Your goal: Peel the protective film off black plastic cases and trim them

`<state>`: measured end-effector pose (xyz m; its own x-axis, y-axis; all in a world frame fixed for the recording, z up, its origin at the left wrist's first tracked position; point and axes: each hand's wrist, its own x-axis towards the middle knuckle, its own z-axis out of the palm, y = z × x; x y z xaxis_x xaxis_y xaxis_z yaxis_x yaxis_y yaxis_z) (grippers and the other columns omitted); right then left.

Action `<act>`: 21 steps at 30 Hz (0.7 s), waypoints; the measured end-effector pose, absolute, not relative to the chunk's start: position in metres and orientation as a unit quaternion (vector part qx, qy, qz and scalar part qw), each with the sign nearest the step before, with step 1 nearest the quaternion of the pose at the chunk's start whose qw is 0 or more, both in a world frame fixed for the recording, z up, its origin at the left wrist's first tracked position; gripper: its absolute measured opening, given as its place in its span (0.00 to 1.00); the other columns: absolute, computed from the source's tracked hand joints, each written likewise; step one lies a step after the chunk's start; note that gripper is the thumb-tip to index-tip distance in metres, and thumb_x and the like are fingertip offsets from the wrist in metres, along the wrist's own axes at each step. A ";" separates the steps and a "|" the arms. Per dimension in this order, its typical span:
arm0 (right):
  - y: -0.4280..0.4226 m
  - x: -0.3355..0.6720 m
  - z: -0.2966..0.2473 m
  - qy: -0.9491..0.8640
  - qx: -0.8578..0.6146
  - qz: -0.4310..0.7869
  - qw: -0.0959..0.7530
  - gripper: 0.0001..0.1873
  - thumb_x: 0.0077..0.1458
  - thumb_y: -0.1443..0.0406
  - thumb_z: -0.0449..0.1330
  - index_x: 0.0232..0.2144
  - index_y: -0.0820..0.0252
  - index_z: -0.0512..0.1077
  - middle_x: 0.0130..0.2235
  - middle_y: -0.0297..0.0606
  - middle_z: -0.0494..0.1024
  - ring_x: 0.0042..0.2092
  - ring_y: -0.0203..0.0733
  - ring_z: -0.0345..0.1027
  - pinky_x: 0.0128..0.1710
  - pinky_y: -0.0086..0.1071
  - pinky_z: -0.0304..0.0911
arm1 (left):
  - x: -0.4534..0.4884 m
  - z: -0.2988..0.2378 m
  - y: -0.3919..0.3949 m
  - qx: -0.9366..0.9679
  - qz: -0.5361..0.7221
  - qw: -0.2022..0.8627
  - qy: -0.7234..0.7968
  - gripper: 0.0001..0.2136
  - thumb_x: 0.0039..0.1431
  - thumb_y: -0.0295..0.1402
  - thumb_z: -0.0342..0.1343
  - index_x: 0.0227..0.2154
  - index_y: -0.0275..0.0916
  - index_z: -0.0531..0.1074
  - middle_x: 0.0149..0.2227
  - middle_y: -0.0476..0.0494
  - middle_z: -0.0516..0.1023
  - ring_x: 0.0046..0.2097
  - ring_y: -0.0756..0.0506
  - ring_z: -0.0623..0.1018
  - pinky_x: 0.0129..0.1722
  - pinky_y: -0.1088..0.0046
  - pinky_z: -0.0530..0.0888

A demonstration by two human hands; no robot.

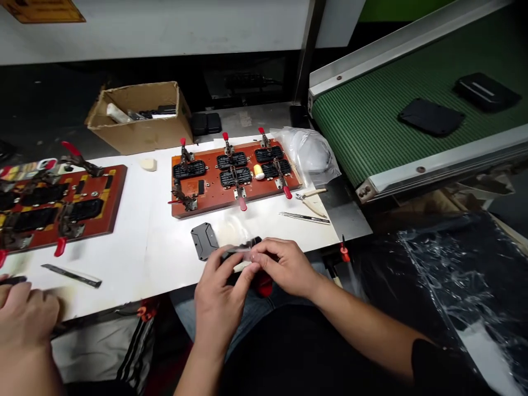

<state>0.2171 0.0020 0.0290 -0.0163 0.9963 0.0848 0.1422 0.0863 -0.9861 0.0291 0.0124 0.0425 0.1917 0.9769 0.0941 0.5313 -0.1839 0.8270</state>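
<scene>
My left hand (220,294) and my right hand (291,268) meet over the table's front edge, fingertips pinched together on a small clear plastic piece (246,254). Its exact kind is not visible, as the fingers cover most of it. A dark edge shows just behind my right fingers. Left of my hands, a flat black plastic cover (203,241) lies on the white table sheet. Beyond them stands a red-brown clamping fixture (210,201), with black plastic parts (235,176) under red-handled toggle clamps (240,195). A small yellow and white object (258,172) sits on the fixture.
Cutting pliers (313,202) and a craft knife (305,218) lie to the right. A plastic bag (311,157) is behind them. The green conveyor (367,129) carries black parts. On the left are a second fixture (117,192), another knife (72,275), a carton (142,135) and a co-worker's hand (28,313).
</scene>
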 end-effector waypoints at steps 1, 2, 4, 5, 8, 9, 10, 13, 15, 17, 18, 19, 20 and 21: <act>0.002 0.217 0.030 -0.565 -0.488 0.476 0.465 0.08 0.69 0.63 0.61 0.39 0.58 0.80 0.38 0.33 0.82 0.38 0.37 0.75 0.42 0.29 0.68 | 0.030 0.039 0.015 0.677 0.324 0.384 0.538 0.10 0.63 0.45 0.65 0.42 0.49 0.84 0.51 0.47 0.79 0.51 0.44 0.80 0.52 0.70 0.74; 0.003 0.218 0.030 -0.569 -0.476 0.500 0.446 0.09 0.69 0.63 0.60 0.40 0.58 0.80 0.37 0.33 0.81 0.37 0.36 0.74 0.41 0.29 0.68 | 0.030 0.034 0.017 0.654 0.320 0.429 0.534 0.09 0.63 0.45 0.65 0.39 0.49 0.84 0.48 0.48 0.80 0.50 0.44 0.80 0.51 0.71 0.74; 0.004 0.222 0.028 -0.581 -0.490 0.498 0.418 0.08 0.68 0.64 0.61 0.38 0.58 0.79 0.34 0.31 0.80 0.33 0.35 0.72 0.36 0.27 0.66 | 0.030 0.027 0.019 0.605 0.325 0.483 0.544 0.07 0.62 0.44 0.66 0.35 0.48 0.84 0.45 0.50 0.81 0.48 0.46 0.80 0.50 0.73 0.74; 0.005 0.224 0.026 -0.590 -0.514 0.464 0.415 0.06 0.66 0.65 0.61 0.36 0.58 0.78 0.32 0.30 0.78 0.31 0.34 0.70 0.34 0.27 0.64 | 0.030 0.024 0.019 0.583 0.338 0.484 0.559 0.07 0.62 0.43 0.66 0.33 0.46 0.83 0.43 0.50 0.80 0.46 0.46 0.80 0.48 0.73 0.73; 0.007 0.223 0.021 -0.611 -0.588 0.296 0.440 0.05 0.60 0.70 0.61 0.31 0.58 0.74 0.31 0.30 0.74 0.31 0.35 0.66 0.34 0.29 0.61 | 0.031 0.021 0.018 0.558 0.369 0.411 0.619 0.08 0.63 0.40 0.64 0.29 0.44 0.79 0.36 0.52 0.77 0.40 0.49 0.76 0.42 0.75 0.71; 0.007 0.221 0.020 -0.613 -0.596 0.257 0.450 0.05 0.60 0.70 0.60 0.31 0.58 0.73 0.31 0.31 0.73 0.33 0.36 0.67 0.36 0.30 0.62 | 0.032 0.021 0.018 0.565 0.370 0.377 0.634 0.08 0.63 0.39 0.63 0.29 0.43 0.78 0.35 0.52 0.76 0.38 0.49 0.75 0.39 0.75 0.70; 0.008 0.218 0.019 -0.613 -0.598 0.240 0.457 0.04 0.61 0.70 0.59 0.32 0.58 0.72 0.33 0.32 0.74 0.35 0.37 0.68 0.37 0.30 0.62 | 0.034 0.022 0.017 0.577 0.367 0.347 0.642 0.08 0.63 0.39 0.62 0.29 0.43 0.78 0.36 0.52 0.76 0.37 0.50 0.75 0.37 0.75 0.69; 0.011 0.212 0.017 -0.593 -0.592 0.287 0.464 0.05 0.63 0.64 0.63 0.36 0.57 0.70 0.35 0.32 0.74 0.36 0.38 0.68 0.38 0.30 0.63 | 0.035 0.023 0.015 0.622 0.369 0.304 0.620 0.07 0.65 0.39 0.61 0.33 0.44 0.79 0.43 0.50 0.78 0.41 0.49 0.77 0.38 0.75 0.70; 0.015 0.213 0.014 -0.598 -0.584 0.316 0.449 0.08 0.62 0.62 0.66 0.36 0.56 0.69 0.35 0.30 0.74 0.35 0.37 0.68 0.37 0.30 0.62 | 0.034 0.023 0.015 0.639 0.382 0.296 0.598 0.07 0.65 0.40 0.61 0.35 0.43 0.79 0.46 0.48 0.79 0.46 0.47 0.79 0.44 0.74 0.72; 0.019 0.220 0.012 -0.622 -0.581 0.293 0.435 0.08 0.63 0.65 0.65 0.34 0.56 0.69 0.34 0.30 0.73 0.35 0.37 0.68 0.38 0.30 0.62 | 0.031 0.020 0.016 0.640 0.382 0.283 0.603 0.08 0.65 0.40 0.61 0.34 0.43 0.79 0.46 0.47 0.80 0.48 0.46 0.79 0.49 0.72 0.72; 0.021 0.224 0.011 -0.635 -0.578 0.277 0.431 0.07 0.64 0.66 0.63 0.34 0.56 0.69 0.34 0.31 0.73 0.35 0.38 0.68 0.39 0.31 0.62 | 0.029 0.018 0.017 0.634 0.374 0.280 0.616 0.09 0.65 0.41 0.62 0.34 0.43 0.79 0.45 0.47 0.80 0.46 0.46 0.79 0.49 0.72 0.73; 0.022 0.228 0.010 -0.649 -0.567 0.270 0.430 0.05 0.65 0.66 0.63 0.35 0.56 0.70 0.34 0.32 0.74 0.36 0.38 0.68 0.40 0.31 0.63 | 0.028 0.015 0.019 0.627 0.360 0.284 0.630 0.09 0.64 0.42 0.62 0.34 0.43 0.80 0.44 0.47 0.80 0.45 0.46 0.79 0.48 0.72 0.73; 0.024 0.232 0.010 -0.663 -0.546 0.277 0.432 0.04 0.65 0.66 0.63 0.37 0.56 0.71 0.35 0.32 0.74 0.36 0.38 0.68 0.40 0.32 0.63 | 0.027 0.013 0.021 0.618 0.346 0.302 0.638 0.10 0.64 0.44 0.62 0.35 0.43 0.80 0.44 0.47 0.80 0.44 0.46 0.79 0.47 0.72 0.74; 0.025 0.234 0.010 -0.677 -0.517 0.292 0.434 0.03 0.66 0.65 0.63 0.39 0.56 0.72 0.36 0.33 0.75 0.36 0.38 0.69 0.39 0.31 0.64 | 0.026 0.010 0.022 0.605 0.337 0.335 0.639 0.11 0.64 0.45 0.62 0.36 0.43 0.81 0.44 0.47 0.80 0.44 0.46 0.79 0.46 0.72 0.75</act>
<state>0.2342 0.0245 0.0104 -0.0881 0.9542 0.2858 0.4467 0.2943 -0.8449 0.0260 0.0223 0.0099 -0.0441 0.9988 -0.0208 0.5475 0.0416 0.8358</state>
